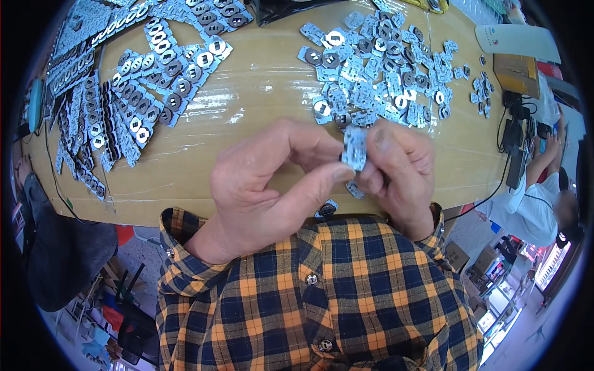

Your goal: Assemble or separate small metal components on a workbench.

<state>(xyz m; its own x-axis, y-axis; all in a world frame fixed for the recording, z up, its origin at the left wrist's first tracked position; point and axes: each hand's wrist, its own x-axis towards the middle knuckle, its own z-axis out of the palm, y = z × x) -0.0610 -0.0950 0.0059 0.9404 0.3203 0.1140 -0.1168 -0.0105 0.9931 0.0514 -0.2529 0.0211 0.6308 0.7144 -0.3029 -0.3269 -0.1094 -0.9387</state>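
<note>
A small pale-blue circuit board (354, 148) is held up over the near part of the table, close to my chest. My left hand (253, 179) pinches its left side between thumb and fingertips. From the right, my right hand (402, 164) grips the same board, thumb on top and fingers curled under. Just beyond my hands spreads a pile of loose single boards (377, 68), several with round dark or silvery parts on them. Two more small pieces lie near me: a board with a round dark part (326, 209) at the table edge, and a bluish board (354, 189) below my right fingers.
Strips of joined boards (148, 93) are heaped at the left and far left of the wooden-looking table (260, 80). At the far right stand a cardboard box (516, 74) and black adapters with cables (512, 136). Another person (532, 210) is beyond the right edge.
</note>
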